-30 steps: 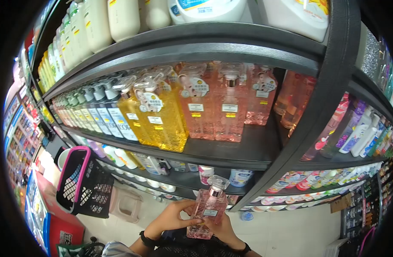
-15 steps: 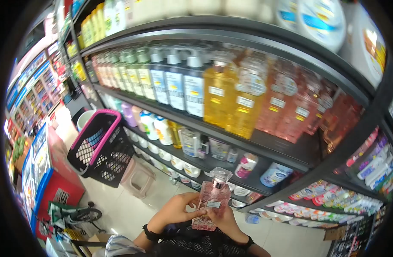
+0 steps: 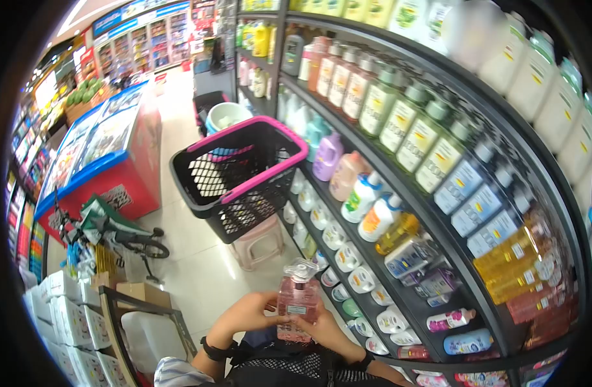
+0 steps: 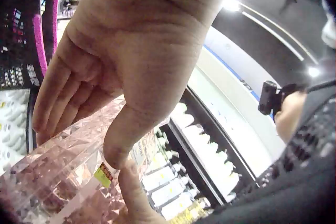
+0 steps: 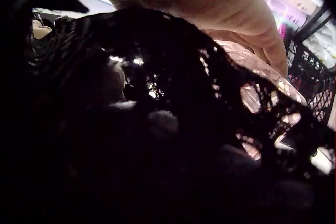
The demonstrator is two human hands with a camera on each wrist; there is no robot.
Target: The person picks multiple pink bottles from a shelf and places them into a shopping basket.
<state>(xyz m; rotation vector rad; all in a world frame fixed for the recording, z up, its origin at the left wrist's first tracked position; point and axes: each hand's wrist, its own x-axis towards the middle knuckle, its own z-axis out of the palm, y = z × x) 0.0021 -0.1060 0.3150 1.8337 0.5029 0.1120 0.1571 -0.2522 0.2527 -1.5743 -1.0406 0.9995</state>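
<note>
A pink see-through bottle (image 3: 298,300) with faceted sides, a clear cut-glass-like cap and a small pale label stands upright before my body in the head view. My left hand (image 3: 249,317) grips its left side, thumb across the front. From the other side my right hand (image 3: 329,330) holds it low, its thumb near the label. In the left wrist view the fingers reach behind the bottle (image 4: 63,176), and both thumbs meet near a yellow price sticker (image 4: 103,175). Dark mesh clothing (image 5: 157,77) hides most of the right wrist view, leaving part of the right hand (image 5: 210,3) visible.
A black basket with a pink rim (image 3: 260,182) sits on a pale stool (image 3: 260,245) ahead. To the right run dark shelves with rows of pump bottles (image 3: 386,103). At left are a red freezer (image 3: 138,174), a small bicycle (image 3: 131,242) and a cardboard box (image 3: 142,295).
The head view has swung left along the aisle, so the shelves shift right and the basket comes to the middle. Both hands keep hold of the pink bottle in front of the body.
</note>
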